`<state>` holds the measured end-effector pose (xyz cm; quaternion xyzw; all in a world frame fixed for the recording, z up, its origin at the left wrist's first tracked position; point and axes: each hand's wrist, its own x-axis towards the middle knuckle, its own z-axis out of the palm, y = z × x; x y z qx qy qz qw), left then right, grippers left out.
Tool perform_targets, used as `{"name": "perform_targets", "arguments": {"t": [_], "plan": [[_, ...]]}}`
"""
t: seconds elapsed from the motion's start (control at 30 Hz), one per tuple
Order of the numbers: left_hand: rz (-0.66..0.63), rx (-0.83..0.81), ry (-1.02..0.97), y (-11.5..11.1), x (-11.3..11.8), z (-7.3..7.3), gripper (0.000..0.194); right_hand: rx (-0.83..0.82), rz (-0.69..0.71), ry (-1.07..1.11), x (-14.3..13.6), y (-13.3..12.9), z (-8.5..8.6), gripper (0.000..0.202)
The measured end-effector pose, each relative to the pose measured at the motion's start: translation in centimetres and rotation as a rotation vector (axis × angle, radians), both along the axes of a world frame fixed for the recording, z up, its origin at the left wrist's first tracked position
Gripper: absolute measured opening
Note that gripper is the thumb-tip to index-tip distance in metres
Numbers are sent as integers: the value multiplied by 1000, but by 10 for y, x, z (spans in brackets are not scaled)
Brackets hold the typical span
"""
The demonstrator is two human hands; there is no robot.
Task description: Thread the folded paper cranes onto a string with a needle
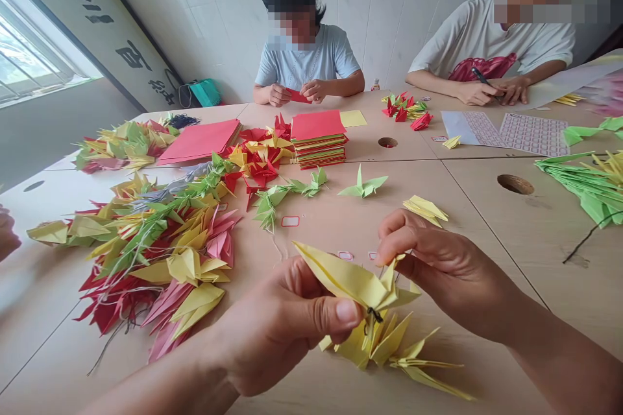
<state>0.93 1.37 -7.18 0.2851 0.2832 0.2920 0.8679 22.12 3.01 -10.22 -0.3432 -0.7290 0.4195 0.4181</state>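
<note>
In the lower middle, my left hand (296, 324) pinches a yellow paper crane (341, 275) between thumb and fingers. A dark knotted cord shows at the crane's underside, by my left thumb. The fingertips of my right hand (433, 266) are closed on a thin pointed tip at the crane's right end. Below both hands, a bunch of folded yellow cranes (389, 343) hangs or lies close to the table; which one I cannot tell. A loose green crane (363, 185) stands beyond my hands, and folded yellow pieces (425, 209) lie behind my right hand.
Strung cranes in several colours (165, 240) cover the left side. Red sheets (202, 141) and a stack of coloured paper (318, 139) lie farther back. Two people sit opposite, one holding red paper (298, 96), the other a pen (481, 76). The table (467, 259) has round holes.
</note>
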Motion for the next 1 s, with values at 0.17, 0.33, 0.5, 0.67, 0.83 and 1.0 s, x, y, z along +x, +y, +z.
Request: {"name": "perform_targets", "arguments": {"t": [0.17,0.33,0.5,0.67,0.83,1.0], "plan": [[-20,58,-33,0,-1,2,3,-357,138,133,0,-1,0,16],[-22,112,-45,0,0,5,2,-723,244,319,1,0,-4,23],[-13,138,-44,2,-1,2,4,-868,228,520,-4,0,-5,25],[6,186,16,1,-4,-4,22,-762,137,570,-11,-8,3,15],[84,406,163,-3,-8,-8,42,-565,75,475,-11,-17,13,9],[76,398,166,-6,-7,-6,43,-401,13,362,-12,-25,23,8]]}}
